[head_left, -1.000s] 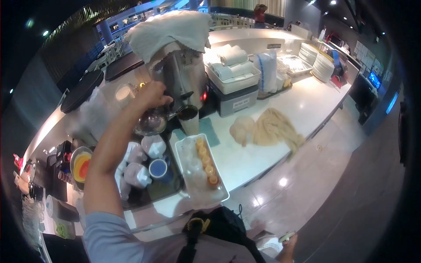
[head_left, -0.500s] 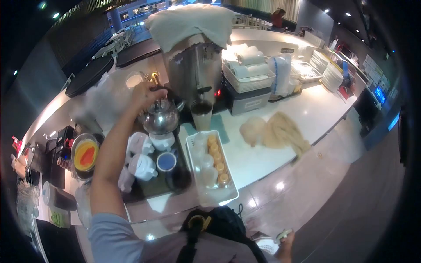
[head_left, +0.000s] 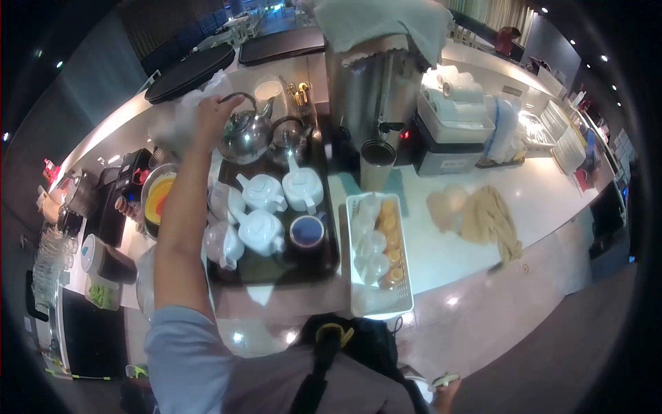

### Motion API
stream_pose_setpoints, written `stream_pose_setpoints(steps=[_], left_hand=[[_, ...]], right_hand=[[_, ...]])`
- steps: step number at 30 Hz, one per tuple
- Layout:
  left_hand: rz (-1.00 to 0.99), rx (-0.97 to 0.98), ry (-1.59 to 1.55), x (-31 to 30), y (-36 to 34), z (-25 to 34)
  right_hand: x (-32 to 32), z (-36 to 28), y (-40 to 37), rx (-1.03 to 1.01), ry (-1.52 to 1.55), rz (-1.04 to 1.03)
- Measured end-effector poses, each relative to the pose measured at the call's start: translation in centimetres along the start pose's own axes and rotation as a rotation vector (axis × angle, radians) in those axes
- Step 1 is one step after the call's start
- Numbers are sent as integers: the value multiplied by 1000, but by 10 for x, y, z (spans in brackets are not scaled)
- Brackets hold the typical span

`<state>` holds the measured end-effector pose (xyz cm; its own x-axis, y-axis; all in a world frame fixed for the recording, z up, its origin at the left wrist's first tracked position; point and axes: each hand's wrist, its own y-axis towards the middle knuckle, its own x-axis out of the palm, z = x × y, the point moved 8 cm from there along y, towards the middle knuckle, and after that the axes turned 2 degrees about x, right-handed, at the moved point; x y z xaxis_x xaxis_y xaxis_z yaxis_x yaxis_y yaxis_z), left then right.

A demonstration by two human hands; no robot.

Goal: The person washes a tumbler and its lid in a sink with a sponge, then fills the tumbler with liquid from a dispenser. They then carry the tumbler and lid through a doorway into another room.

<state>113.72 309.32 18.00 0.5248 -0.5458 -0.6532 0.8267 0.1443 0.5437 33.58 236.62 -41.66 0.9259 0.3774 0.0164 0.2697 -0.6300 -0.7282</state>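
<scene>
The fingers of my left hand (head_left: 218, 116) are closed round the black arched handle of a shiny steel kettle (head_left: 245, 140). A second steel kettle (head_left: 288, 143) stands just right of it on the dark tray (head_left: 296, 270). White teapots (head_left: 262, 231) and a blue-topped cup (head_left: 307, 232) are nearer me. My right hand (head_left: 449, 395), low at the bottom edge, grips a small pale-green object (head_left: 445, 380), too small to name. Beside that hand, a white container (head_left: 419, 388) is partly hidden by my clothing.
Right of the tray are a white basket of cups (head_left: 412, 293), a metal urn (head_left: 369, 83), a tan cloth (head_left: 488, 217) and a basket of white rolls (head_left: 458, 124). A yellow bowl (head_left: 160, 196) and glasses (head_left: 52, 259) lie left. A person (head_left: 507, 41) is far back.
The view has shifted, so the counter items appear farther right. My left hand has moved left relative to the tray, still on a kettle handle, and two kettles now show clearly.
</scene>
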Motion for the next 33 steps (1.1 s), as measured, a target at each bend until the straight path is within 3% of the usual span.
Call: stream_pose_setpoints(steps=[2, 3, 4, 6, 7, 12, 15, 18, 21, 24, 27, 28, 29, 31, 33], left_hand=[[126, 30, 72, 12, 9, -39], [-45, -86, 59, 14, 4, -41], [-38, -97, 70, 15, 2, -46], [-21, -123, 88, 27, 4, -76], [4, -108, 106, 31, 5, -84], [32, -103, 126, 43, -1, -114], [-57, -151, 110, 59, -1, -139], [-47, -175, -113, 75, -11, -167], [-18, -118, -105, 80, -9, -184], [-184, -309, -228, 94, -13, -192], [-281, -343, -181, 109, -8, -180], [-320, -299, -6, 109, -1, -181], [-351, -243, 166, 108, 6, -175], [76, 87, 540, 78, -5, -83], [138, 376, 197, 87, -1, 1]], right_hand=[[-19, 13, 20, -185, -35, -18], [-21, 13, 20, -219, -24, -5], [-23, 14, 19, -253, -13, 7], [-31, 24, 19, 37, 194, 228], [-19, 9, -8, 106, 105, 188], [-30, 9, -18, 80, 169, 244], [-25, 7, -25, -15, 235, 258], [-27, 17, -31, -6, 275, 283], [-8, 20, -22, -16, 312, 217], [9, 14, -17, -60, 333, 129], [10, 20, -38, -29, 343, 124], [23, 16, -44, 23, 339, 152], [29, 10, -48, -52, 262, 124], [51, -1, -56, -115, 292, 101], [73, -17, -53, -90, 422, 118]])
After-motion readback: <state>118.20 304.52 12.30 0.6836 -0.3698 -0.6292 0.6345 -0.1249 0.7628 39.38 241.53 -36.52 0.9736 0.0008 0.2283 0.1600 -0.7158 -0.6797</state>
